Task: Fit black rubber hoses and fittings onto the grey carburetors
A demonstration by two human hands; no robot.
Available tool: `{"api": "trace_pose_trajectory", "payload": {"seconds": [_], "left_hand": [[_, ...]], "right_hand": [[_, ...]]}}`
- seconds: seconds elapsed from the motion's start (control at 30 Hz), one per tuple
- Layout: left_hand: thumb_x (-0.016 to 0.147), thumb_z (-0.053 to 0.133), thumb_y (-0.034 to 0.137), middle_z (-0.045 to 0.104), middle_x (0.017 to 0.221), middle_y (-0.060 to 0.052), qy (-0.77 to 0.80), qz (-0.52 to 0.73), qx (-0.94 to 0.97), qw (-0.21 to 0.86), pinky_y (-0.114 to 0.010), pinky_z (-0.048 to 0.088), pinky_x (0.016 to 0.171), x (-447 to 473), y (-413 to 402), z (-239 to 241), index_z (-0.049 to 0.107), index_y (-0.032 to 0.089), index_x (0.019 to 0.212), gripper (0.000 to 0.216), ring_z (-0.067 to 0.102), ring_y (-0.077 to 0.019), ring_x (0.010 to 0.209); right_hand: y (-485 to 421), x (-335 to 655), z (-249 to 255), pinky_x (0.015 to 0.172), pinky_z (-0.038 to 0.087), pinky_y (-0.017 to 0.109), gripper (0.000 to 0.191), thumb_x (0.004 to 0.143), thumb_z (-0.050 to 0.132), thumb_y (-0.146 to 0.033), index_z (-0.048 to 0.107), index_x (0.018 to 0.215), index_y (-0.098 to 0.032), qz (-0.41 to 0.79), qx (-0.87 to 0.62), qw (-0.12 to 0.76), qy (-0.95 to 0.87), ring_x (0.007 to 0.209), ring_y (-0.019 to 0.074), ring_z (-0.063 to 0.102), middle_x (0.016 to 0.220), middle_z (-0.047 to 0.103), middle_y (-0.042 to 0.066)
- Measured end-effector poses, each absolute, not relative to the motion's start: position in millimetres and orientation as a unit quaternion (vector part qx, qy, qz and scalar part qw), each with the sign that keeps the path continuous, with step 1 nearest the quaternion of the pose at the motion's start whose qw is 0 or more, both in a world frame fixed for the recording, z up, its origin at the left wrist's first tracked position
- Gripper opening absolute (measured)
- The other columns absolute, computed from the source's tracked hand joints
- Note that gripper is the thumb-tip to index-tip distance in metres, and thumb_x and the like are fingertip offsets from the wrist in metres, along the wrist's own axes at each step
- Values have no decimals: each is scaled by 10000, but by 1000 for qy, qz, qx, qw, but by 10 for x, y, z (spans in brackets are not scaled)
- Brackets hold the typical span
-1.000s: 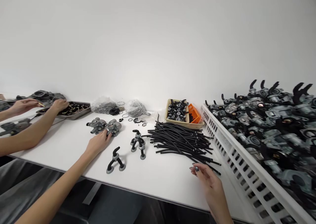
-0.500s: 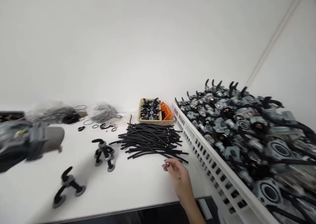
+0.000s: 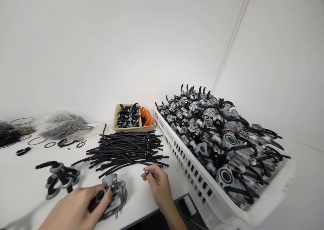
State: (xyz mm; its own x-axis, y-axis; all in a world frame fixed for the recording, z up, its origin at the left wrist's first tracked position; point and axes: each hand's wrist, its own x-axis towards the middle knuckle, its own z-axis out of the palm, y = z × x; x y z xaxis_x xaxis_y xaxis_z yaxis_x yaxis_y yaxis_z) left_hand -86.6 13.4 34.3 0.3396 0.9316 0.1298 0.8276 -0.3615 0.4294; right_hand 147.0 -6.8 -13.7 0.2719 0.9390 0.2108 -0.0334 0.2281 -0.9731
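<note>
My left hand (image 3: 76, 204) is closed around a grey metal carburetor (image 3: 116, 198) above the front of the table, thumb and fingers gripping it by its round opening. Part of its body is hidden behind the fingers. To the right, my right hand (image 3: 159, 184) hovers near the pile of black rubber hoses (image 3: 129, 149), fingers curled and thumb close to the fingertips. Nothing shows between them. Black branched pieces with grey round ends (image 3: 59, 176) stand on the table beyond my left hand.
A white slotted crate (image 3: 188, 162) heaped with carburetors stands at the right. At the back are a cream tray (image 3: 148, 128) of small black-and-metal parts, an orange basket (image 3: 146, 117) and a clear plastic bag (image 3: 60, 123). Black rings (image 3: 50, 144) lie at the left.
The view has turned right and closer. A blurred grey part at the left edge is gone from there; my left hand now holds a carburetor at centre front. My right hand keeps its curled shape.
</note>
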Motion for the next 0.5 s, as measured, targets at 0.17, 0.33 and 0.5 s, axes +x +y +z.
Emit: {"api": "trace_pose_trajectory", "payload": {"seconds": [0.17, 0.33, 0.5], "left_hand": [[920, 261, 540, 723, 716, -79, 557, 112, 817, 96, -354, 410, 633, -538, 168, 564, 666, 230, 747, 539, 690, -283, 718], [917, 253, 531, 697, 676, -46, 540, 93, 835, 56, -341, 377, 610, -420, 127, 617, 626, 248, 773, 490, 690, -298, 700], [889, 356, 593, 659, 658, -13, 546, 144, 824, 52, -315, 350, 570, -407, 122, 512, 526, 247, 731, 417, 661, -257, 635]], "right_hand": [[-54, 1477, -172, 746, 507, 322, 129, 828, 579, -234, 678, 875, -166, 391, -481, 634, -462, 767, 204, 674, 778, 735, 71], [-50, 1485, -199, 750, 505, 325, 129, 833, 573, -230, 679, 880, -175, 396, -475, 634, -463, 774, 205, 674, 786, 733, 70], [-41, 1479, -210, 738, 501, 322, 124, 827, 585, -236, 681, 873, -172, 392, -471, 644, -457, 749, 203, 672, 772, 735, 72]]}}
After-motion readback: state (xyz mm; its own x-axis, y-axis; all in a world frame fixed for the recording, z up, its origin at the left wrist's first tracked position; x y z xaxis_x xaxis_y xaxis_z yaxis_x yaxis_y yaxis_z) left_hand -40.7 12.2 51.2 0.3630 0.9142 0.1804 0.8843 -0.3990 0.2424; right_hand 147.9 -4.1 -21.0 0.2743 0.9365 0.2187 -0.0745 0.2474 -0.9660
